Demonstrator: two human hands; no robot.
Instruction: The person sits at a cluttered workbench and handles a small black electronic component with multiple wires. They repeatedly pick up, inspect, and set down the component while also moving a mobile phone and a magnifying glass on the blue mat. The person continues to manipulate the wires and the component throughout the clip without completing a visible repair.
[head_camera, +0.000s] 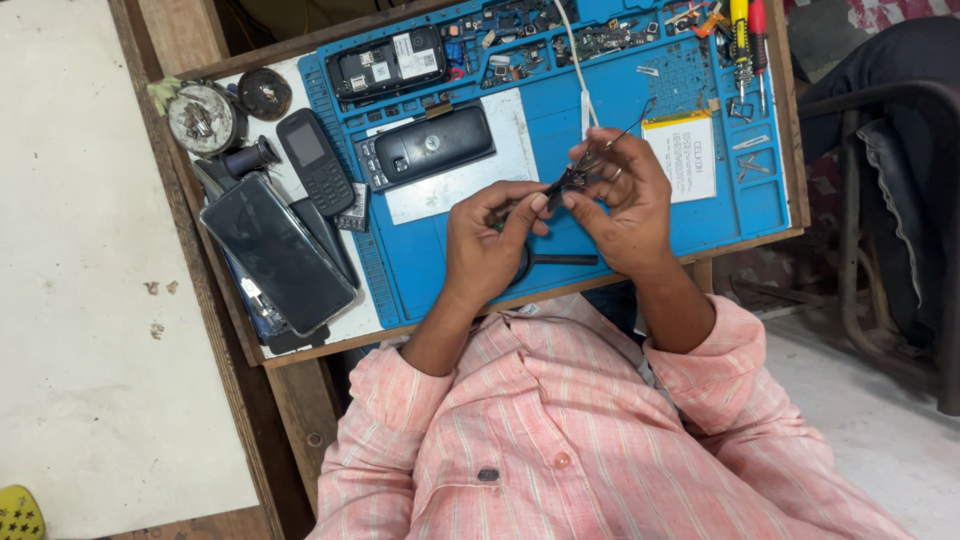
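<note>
While a blue work mat lies beneath, a small dark part is pinched between the left hand and right hand, its long axis slanting up-right, thin wires pointing away

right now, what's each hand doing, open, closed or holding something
Left hand: closed, pinching the small dark part.
Right hand: closed on the same small dark part, fingers curled around it.
</note>
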